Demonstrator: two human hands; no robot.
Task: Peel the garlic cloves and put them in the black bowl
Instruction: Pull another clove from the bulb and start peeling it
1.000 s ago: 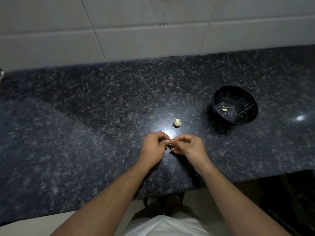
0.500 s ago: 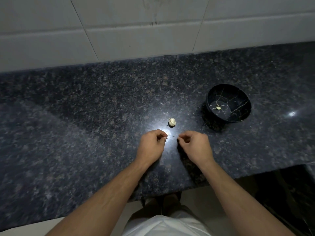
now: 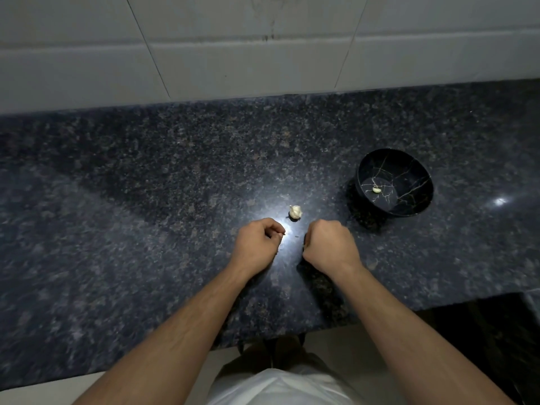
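Home kitchen: dark granite countertop [image 3: 146, 200] w/ white tiled backsplash [image 3: 233, 62]; garlic [image 3: 295, 212], black bowl [image 3: 409, 171] on it.

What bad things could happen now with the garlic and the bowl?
The clove left on the counter is small and round; a bump from either hand could roll it away. The bowl sits off to the right, so a clove might drop on the way. Dim light and the speckled counter could hide bits of peel.

A dark speckled granite countertop [image 3: 146, 200] runs along the tiled wall, carrying 1 small garlic piece [image 3: 295, 212] near its middle and, well apart to the right, 1 black bowl [image 3: 420, 182] with pale veining.
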